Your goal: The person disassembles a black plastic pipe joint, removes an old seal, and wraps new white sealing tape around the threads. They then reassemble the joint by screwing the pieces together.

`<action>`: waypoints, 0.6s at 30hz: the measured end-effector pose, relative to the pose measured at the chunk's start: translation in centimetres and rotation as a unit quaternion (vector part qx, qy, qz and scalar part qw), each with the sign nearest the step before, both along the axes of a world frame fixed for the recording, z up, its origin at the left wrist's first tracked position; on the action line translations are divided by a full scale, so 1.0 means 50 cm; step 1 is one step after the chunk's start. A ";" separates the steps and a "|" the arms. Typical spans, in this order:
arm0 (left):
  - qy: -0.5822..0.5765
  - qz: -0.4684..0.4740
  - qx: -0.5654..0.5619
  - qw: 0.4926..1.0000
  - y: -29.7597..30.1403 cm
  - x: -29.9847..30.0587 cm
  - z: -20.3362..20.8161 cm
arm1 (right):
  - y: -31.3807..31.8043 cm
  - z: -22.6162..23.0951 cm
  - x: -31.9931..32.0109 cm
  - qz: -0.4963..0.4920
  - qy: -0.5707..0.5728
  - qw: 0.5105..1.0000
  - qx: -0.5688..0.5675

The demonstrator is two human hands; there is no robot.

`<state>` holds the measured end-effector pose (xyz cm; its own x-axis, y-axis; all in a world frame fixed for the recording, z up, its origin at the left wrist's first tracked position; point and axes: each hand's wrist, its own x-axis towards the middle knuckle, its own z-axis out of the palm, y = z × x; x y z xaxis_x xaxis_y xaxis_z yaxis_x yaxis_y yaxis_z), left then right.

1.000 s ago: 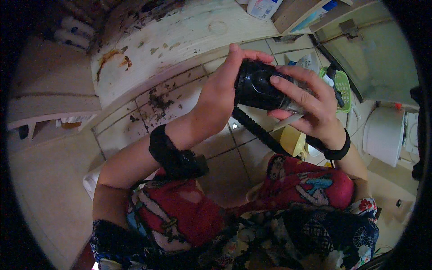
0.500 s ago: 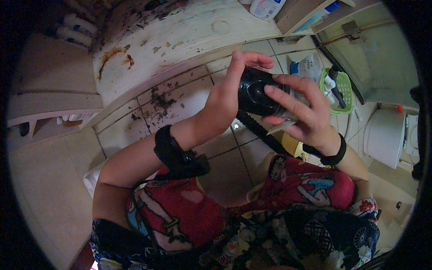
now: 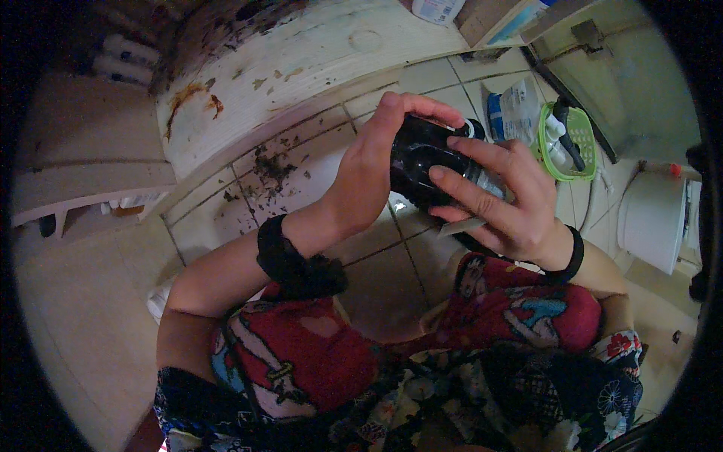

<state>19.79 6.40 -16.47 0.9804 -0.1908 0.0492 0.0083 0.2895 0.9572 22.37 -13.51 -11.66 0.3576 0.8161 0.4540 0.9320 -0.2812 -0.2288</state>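
Note:
Between my hands, above the tiled floor, is a black glossy rounded cylinder (image 3: 422, 154) with a clear, greyish end at the right; its exact kind I cannot make out. My left hand (image 3: 367, 162) presses its palm on the left end, fingers curled over the far side. My right hand (image 3: 512, 188) wraps round the right end, index and middle fingers lying across the black surface. A thin flat pale blade (image 3: 461, 226) sticks out beneath the right fingers; its other end is hidden in that hand. Dark straps circle both wrists.
Dark flakes (image 3: 273, 167) litter the floor tiles before a stained whitish board (image 3: 301, 64). At the right stand a green basket (image 3: 591, 154) with bottles, a blue-and-white bag (image 3: 512, 113) and a white bin-like container (image 3: 654, 218). A white bottle (image 3: 437, 9) stands at the back.
The black cylinder has turned in my hands, so the round recess on its side no longer faces up. My right fingers have shifted slightly left along it, and the blade points lower.

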 end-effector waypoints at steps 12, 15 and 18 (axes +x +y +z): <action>0.176 -0.016 -0.014 0.984 0.021 0.050 0.001 | 0.026 -0.023 0.057 -0.095 0.314 0.942 0.069; 0.245 -0.022 -0.033 0.969 0.044 0.050 -0.023 | 0.037 -0.052 0.080 -0.039 0.412 0.907 0.077; 0.241 0.039 0.026 0.969 0.080 0.057 -0.046 | 0.032 -0.065 0.116 -0.025 0.495 0.868 0.041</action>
<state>22.63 10.40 -18.75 0.8988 -0.1057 -0.4254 0.4379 0.2584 0.8611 28.16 -11.90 -14.90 0.6402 0.7672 -0.0397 0.2546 -0.2607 -0.9312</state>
